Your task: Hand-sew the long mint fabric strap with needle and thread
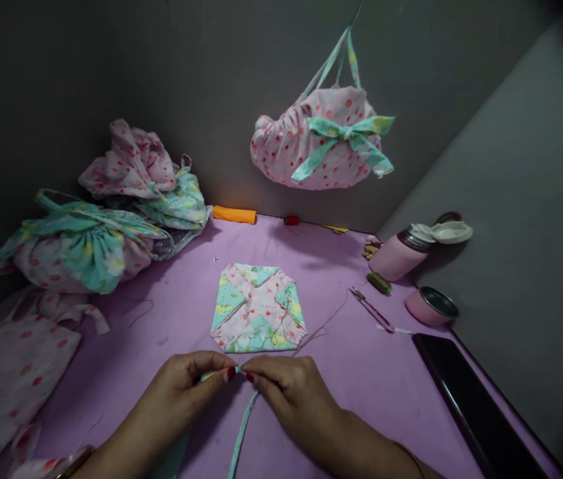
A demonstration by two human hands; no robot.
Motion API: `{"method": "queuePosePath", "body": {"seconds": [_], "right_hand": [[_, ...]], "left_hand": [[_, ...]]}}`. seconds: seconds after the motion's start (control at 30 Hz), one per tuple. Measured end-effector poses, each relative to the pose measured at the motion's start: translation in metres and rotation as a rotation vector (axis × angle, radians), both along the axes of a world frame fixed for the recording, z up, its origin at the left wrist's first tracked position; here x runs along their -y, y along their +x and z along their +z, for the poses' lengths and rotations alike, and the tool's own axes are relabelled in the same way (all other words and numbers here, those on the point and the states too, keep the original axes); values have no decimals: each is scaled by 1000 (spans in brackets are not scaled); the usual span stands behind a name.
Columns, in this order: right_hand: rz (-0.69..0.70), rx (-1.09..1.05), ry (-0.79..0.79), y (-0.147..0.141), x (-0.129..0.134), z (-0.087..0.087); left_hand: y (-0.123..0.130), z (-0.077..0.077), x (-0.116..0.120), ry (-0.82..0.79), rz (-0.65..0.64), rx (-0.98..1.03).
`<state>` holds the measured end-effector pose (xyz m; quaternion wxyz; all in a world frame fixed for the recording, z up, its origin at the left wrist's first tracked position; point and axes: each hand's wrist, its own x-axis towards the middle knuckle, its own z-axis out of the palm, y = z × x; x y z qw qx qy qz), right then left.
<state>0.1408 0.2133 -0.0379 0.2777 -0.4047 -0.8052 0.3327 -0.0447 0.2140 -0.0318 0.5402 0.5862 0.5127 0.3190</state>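
My left hand (196, 380) pinches a narrow mint-green fabric strip (242, 429) between thumb and forefinger. Close beside it, my right hand (288, 389) pinches the same strip, whose loose length hangs down toward the front of the table. Whether a needle is between the fingertips is too small to tell. Just beyond both hands lies a flat patchwork piece (260, 307), pink with red dots and mint floral corners. A dark thread (328, 319) trails over its right side onto the cloth.
Thread snips (371, 310), a green thread spool (379, 283), a pink flask (398, 255), its cup (431, 305) and a long black case (470, 406) are at right. Fabric bags (76, 249) pile up at left. A bow-tied bag (321, 140) hangs on the wall.
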Motion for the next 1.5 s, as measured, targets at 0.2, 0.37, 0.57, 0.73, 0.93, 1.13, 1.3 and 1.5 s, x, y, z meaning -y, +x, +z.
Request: {"method": "queuePosePath", "body": {"seconds": [0.2, 0.37, 0.57, 0.73, 0.93, 1.13, 1.3, 1.5], "right_hand": [[1, -12, 21, -1, 1, -1], [17, -9, -3, -1, 1, 2], [6, 13, -49, -1, 1, 3], [-102, 102, -84, -1, 3, 0], [-54, 101, -61, -2, 6, -1], [-67, 124, -56, -4, 4, -1], [-71, 127, -56, -5, 5, -1], [-107, -67, -211, -12, 6, -3]], "left_hand": [[0, 0, 0, -25, -6, 20], [-1, -1, -1, -30, -32, 2], [-1, 1, -2, 30, -58, -59], [-2, 0, 2, 163, -113, -209], [-2, 0, 4, 247, -136, -299], [0, 1, 7, 232, -95, -368], [0, 1, 10, 283, -122, -452], [1, 2, 13, 360, -158, -427]]}}
